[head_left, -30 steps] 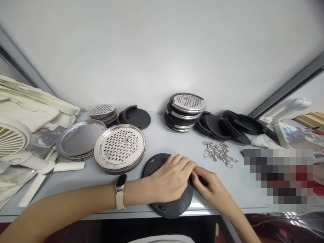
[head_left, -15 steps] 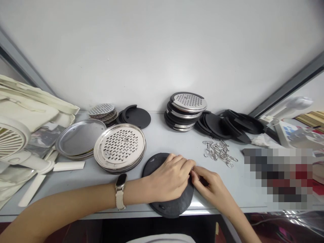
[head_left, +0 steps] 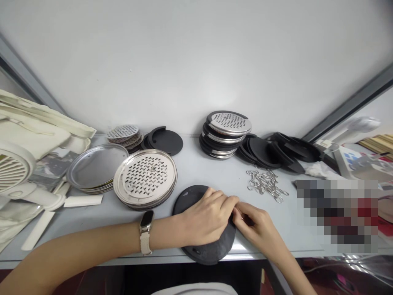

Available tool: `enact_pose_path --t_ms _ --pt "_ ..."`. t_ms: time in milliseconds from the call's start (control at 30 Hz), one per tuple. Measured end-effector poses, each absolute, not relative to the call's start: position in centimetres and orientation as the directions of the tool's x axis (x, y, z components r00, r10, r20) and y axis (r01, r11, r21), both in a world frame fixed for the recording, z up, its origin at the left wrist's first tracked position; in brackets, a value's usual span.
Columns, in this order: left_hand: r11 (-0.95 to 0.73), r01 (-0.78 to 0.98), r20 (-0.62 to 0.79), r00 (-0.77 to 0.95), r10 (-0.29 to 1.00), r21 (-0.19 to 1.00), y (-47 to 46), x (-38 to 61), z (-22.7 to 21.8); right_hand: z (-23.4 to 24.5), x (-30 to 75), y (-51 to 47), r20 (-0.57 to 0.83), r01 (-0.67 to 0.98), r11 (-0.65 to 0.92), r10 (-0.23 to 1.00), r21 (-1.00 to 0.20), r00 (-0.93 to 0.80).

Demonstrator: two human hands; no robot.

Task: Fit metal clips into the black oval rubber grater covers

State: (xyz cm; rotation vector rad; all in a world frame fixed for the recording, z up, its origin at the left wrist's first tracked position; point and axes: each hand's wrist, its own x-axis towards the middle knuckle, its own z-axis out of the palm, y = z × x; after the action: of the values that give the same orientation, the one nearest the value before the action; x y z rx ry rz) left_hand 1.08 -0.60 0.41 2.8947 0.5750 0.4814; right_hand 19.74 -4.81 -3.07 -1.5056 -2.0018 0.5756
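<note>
A round black disc lies flat at the table's front edge. My left hand, a watch on its wrist, rests on top of the disc with fingers curled over its right rim. My right hand meets it at that rim, fingertips pinched together against the disc's edge; whatever is between them is hidden. A heap of small metal wire clips lies just behind my right hand.
Perforated metal discs and plain metal plates are stacked left of centre. Black rings with metal graters and loose black discs sit at the back. A white fan stands far left. Clutter lies at right.
Both hands stay at the disc's right rim with only slight finger shifts. The view has dipped a little.
</note>
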Motion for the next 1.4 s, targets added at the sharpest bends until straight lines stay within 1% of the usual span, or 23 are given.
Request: enact_pose_path --t_ms 100,200,600,700,800,900,1000,1100,1233,1300,1400 --pt "-0.919 0.343 0.296 0.873 0.389 0.196 -0.6 1.1 0.2 -3.1 19.8 -4.8 0.183 0.72 0.278 0.961 -0.636 -0.209" --pt "-0.908 0.359 0.308 0.858 0.412 0.214 -0.6 1.2 -0.1 -3.2 19.8 -4.9 0.186 0.722 0.28 0.96 -0.633 -0.21" --pt "-0.906 0.359 0.245 0.879 0.409 0.225 -0.7 1.0 0.7 -3.3 19.9 -5.0 0.164 0.717 0.266 0.964 -0.645 -0.21" --pt "-0.904 0.356 0.242 0.88 0.409 0.236 -0.7 1.0 0.7 -3.2 19.8 -4.8 0.154 0.707 0.255 0.967 -0.659 -0.205" --pt "-0.905 0.341 0.245 0.883 0.401 0.253 -0.6 1.0 0.6 -3.4 20.0 -4.8 0.118 0.668 0.226 0.972 -0.709 -0.204" --pt "-0.895 0.35 0.257 0.871 0.42 0.276 -0.5 1.1 0.3 -3.7 20.6 -4.8 0.072 0.612 0.179 0.978 -0.77 -0.196" --pt "-0.878 0.373 0.266 0.851 0.453 0.301 -0.4 1.1 0.0 -4.1 21.0 -4.7 0.055 0.594 0.157 0.981 -0.789 -0.186" --pt "-0.856 0.386 0.301 0.819 0.489 0.343 -0.5 1.2 -0.3 -4.2 20.9 -4.5 0.059 0.59 0.153 0.983 -0.793 -0.175" --pt "-0.811 0.375 0.378 0.742 0.553 0.45 -0.6 1.3 -0.5 -3.9 20.5 -4.5 0.06 0.592 0.134 0.988 -0.794 -0.144" --pt "-0.802 0.355 0.378 0.741 0.555 0.481 -0.6 1.4 -0.4 -3.7 20.3 -4.5 0.044 0.599 0.139 0.985 -0.789 -0.169" --pt "-0.797 0.348 0.36 0.753 0.551 0.493 -0.5 1.4 -0.5 -3.5 20.2 -4.6 0.03 0.629 0.161 0.976 -0.76 -0.214"
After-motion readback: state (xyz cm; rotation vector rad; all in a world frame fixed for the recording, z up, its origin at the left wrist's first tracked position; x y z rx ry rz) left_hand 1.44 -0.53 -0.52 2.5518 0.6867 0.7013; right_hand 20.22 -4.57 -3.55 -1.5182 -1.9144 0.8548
